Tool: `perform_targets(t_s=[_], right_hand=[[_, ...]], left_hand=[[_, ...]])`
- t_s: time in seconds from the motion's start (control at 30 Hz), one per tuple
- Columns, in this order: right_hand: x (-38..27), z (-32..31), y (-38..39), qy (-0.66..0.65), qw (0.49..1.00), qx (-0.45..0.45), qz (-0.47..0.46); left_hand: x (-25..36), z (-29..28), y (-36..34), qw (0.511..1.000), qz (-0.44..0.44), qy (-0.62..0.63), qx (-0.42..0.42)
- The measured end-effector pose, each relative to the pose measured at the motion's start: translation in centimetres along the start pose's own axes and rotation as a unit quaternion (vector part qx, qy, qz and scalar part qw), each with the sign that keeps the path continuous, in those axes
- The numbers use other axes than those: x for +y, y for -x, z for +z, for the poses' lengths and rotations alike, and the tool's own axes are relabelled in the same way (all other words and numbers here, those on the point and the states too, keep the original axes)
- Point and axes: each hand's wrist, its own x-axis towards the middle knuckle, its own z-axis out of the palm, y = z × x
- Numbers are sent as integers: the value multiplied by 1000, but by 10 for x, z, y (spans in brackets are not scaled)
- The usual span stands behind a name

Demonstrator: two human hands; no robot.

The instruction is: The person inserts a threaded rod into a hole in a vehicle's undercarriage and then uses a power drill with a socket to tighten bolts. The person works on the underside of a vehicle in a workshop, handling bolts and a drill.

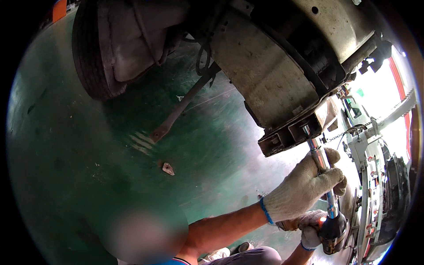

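Observation:
My left hand (304, 185), in a white knit glove with a blue cuff, is closed around a chrome socket extension (319, 154). The far end of the extension reaches into the open end of a metal frame rail (289, 134) under a vehicle; what it meets inside is hidden. Lower down, its near end runs into the nose of a dark impact wrench (333, 232). My right hand (311, 232), gloved too, grips this wrench from behind, with its fingers partly covered. An orange-red light glows near the wrench's nose.
Overhead hangs the vehicle's underbody (265, 70), with a tyre (92, 53) at the far left. A long metal bar (185, 104) slants down toward the green floor (88, 176), where a small broken piece (168, 168) lies. A white metal frame with a chain (360, 145) stands at right.

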Motion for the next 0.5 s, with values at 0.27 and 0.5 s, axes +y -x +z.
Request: perform_targets(t_s=[0.27,0.5], right_hand=[[3,-5,-2,8,999,29,35],[-10,7,-2,-80,990,63,96]], left_hand=[[3,3,-2,999,17,-35,11],[1,5,3,999,13,-8,30]])
